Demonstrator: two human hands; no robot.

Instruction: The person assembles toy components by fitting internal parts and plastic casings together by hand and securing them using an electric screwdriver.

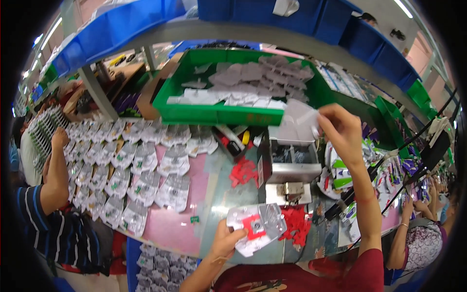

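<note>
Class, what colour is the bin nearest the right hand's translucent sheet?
The bin is green, seen best in the head view.

The left hand (226, 241) was held low near the body, its thumb (238, 235) laid over the top and pointing right, closed in a grip, with most of the fingers hidden beneath. The left forearm (204, 276) entered from the lower edge and slanted up to the right. The right hand (344, 129) was raised much higher and farther forward, its thumb and fingers pinched together at the tips toward the left. Below its bent wrist, the bare right forearm (368, 204) stood nearly upright.
</note>
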